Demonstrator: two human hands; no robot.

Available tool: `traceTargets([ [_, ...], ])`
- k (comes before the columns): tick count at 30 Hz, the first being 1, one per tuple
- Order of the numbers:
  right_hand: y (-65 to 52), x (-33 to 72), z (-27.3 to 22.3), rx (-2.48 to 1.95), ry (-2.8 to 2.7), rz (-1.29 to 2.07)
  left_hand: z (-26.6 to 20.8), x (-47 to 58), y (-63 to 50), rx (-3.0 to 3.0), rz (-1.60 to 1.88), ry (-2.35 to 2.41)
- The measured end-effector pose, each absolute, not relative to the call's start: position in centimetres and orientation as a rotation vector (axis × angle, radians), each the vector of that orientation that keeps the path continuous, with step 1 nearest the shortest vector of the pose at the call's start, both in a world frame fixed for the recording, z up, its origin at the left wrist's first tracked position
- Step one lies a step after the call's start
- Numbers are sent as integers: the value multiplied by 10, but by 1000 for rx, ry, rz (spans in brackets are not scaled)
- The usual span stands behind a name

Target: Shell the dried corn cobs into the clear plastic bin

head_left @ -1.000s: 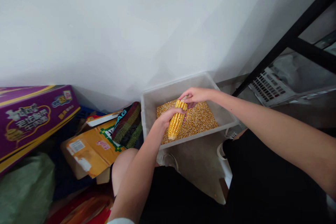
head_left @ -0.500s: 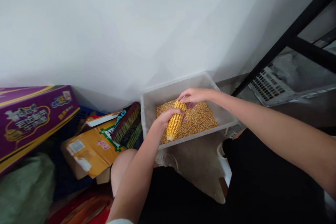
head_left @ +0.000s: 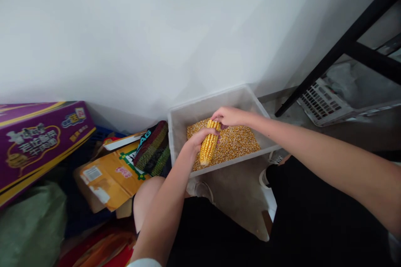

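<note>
Above a plastic tub [head_left: 203, 110] of loose kernels [head_left: 240, 142], an ear of corn [head_left: 207, 150] is held aslant.
The left hand [head_left: 199, 137] clasps its middle; the right hand [head_left: 228, 117] touches its far end, grip unclear.

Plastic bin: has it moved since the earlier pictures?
No: judged against the white wall behind it, the plastic bin sits where it did, shifted neither left nor right.
</note>
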State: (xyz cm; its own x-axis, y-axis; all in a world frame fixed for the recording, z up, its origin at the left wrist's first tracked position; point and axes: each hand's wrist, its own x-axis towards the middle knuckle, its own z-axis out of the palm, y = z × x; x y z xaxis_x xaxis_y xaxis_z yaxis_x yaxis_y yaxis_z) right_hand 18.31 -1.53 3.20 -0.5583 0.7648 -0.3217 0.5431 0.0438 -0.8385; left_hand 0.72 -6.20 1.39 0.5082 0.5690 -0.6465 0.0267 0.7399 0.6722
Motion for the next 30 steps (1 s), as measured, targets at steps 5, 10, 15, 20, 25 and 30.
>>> traceTargets([
  [5, -11, 189, 39, -1399, -1926, 1780, 14, 8, -62, 718, 366, 1037],
  [10, -16, 191, 47, -1351, -1993, 1717, 12, 12, -62, 740, 410, 1049],
  [15, -16, 191, 46, -1342, -1971, 1763, 14, 14, -60, 708, 375, 1006],
  [20, -12, 194, 46, -1370, -1913, 1847, 17, 14, -61, 696, 361, 986],
  [25, -15, 187, 45, -1359, -2099, 1587, 19, 14, -61, 671, 398, 971],
  [30, -24, 171, 46, -1377, -2389, 1113, 18, 18, -60, 621, 483, 1015],
])
